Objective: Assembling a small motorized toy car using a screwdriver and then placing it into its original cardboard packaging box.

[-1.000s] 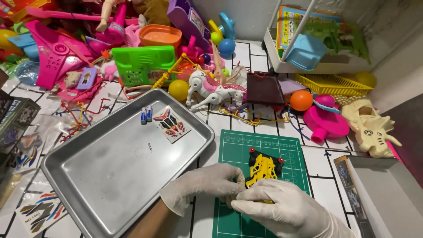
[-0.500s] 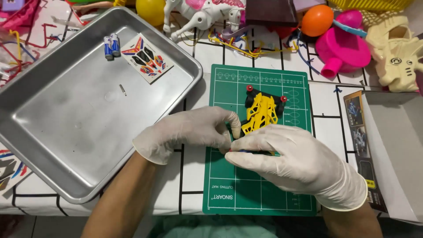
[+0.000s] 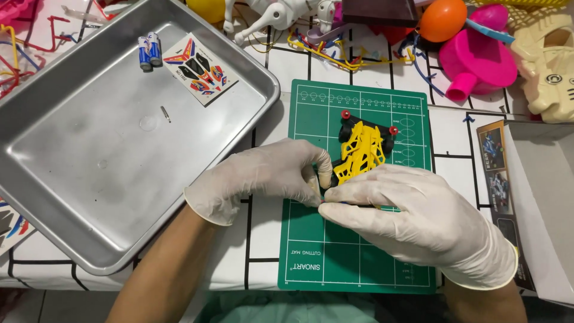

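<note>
A small yellow and black toy car (image 3: 360, 151) with red rollers lies on a green cutting mat (image 3: 359, 251). Both hands wear white gloves. My left hand (image 3: 269, 173) pinches the near end of the car from the left. From the right, my right hand (image 3: 412, 215) covers the car's near end, its fingers closed on it and meeting the left fingertips. The rear of the car is hidden under the fingers.
A metal tray (image 3: 89, 179) at left holds two small batteries (image 3: 149, 51), a sticker sheet (image 3: 200, 69) and a tiny pin (image 3: 165, 113). Toys crowd the far edge: an orange ball (image 3: 442, 19), a pink plastic piece (image 3: 478, 60), a cream toy (image 3: 550, 66). A cardboard box (image 3: 538, 197) sits right.
The camera has tilted down and closer, so the toy pile has left the view. Both hands stay on the car's near end on the mat.
</note>
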